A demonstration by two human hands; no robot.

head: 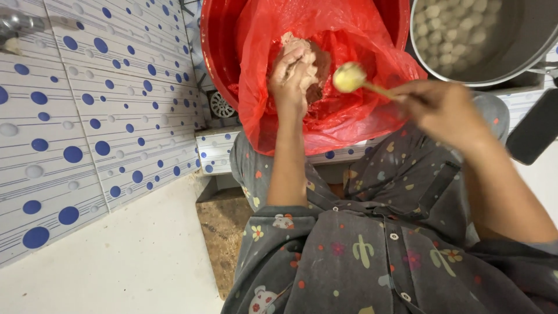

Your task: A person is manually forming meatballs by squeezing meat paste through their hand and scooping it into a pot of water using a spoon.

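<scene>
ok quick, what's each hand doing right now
left hand: closed on a lump of pinkish paste over the red bag
right hand: closed on a spoon, blurred

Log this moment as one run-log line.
left hand: squeezing paste in red bag | right hand: holding spoon with ball | pot: balls in water

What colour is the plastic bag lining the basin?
Red plastic bag, inside a red basin; the head view shows it.
</scene>
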